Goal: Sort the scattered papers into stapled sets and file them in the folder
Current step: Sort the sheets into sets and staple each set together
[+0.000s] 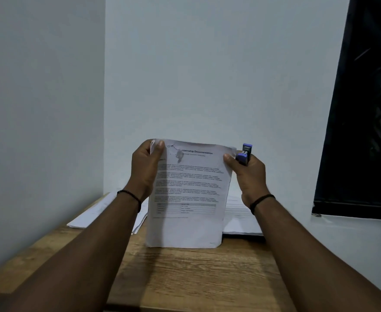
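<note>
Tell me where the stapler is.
In the head view, the blue stapler sits in the right hand, at the top right corner of the held paper set.

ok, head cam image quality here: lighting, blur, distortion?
Head view: dim, bluish cast, no glare. Body text on the held paper set is soft; only its heading reads. Forearm shadows fall on the wooden table. Wide-angle stretch flares the forearms at the bottom corners. The window is near black. Left hand and right hand look underexposed.
</note>
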